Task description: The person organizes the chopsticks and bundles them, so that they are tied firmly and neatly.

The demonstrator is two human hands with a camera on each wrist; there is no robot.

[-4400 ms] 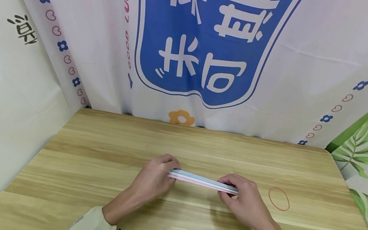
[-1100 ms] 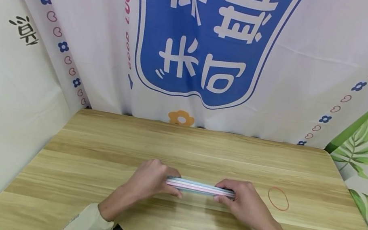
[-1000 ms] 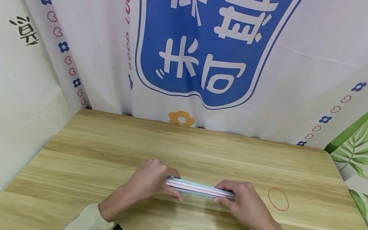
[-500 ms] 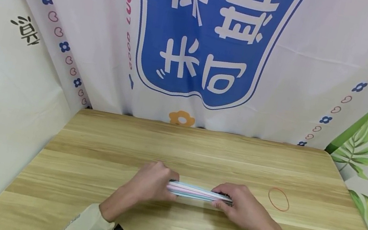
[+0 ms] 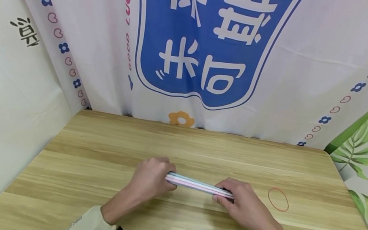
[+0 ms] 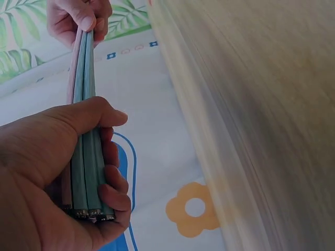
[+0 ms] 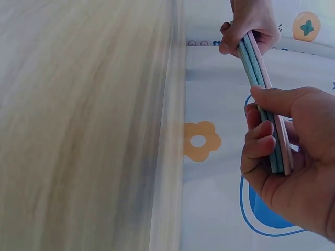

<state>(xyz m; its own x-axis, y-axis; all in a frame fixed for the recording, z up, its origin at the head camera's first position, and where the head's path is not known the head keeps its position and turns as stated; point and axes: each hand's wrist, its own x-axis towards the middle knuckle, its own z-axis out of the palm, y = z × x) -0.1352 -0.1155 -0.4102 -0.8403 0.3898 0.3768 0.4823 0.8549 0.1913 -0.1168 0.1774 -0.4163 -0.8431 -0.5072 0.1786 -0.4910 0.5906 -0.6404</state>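
A bundle of several slim, pastel pencils (image 5: 190, 183), light blue, white and pink, is held crosswise above the table in the head view. My left hand (image 5: 152, 177) grips one end, its thumb laid over the pencils and the fingers curled beneath. The other end sits between the thumb and fingers of my right hand (image 5: 245, 205). From the left wrist, the pencils (image 6: 90, 172) show dark, roughly level ends by the palm. In the right wrist view the pencils (image 7: 255, 63) run from one hand to the other, the pink one outermost.
A thin red-orange rubber band (image 5: 278, 189) lies on the wooden table (image 5: 178, 147) to the right of my right hand. Printed cloth (image 5: 292, 89) hangs behind the table's far edge, and more cloth covers both sides.
Over the last half second the left end of the bundle has risen a little, and the left hand has moved slightly up with it. The rubber band has stayed put.
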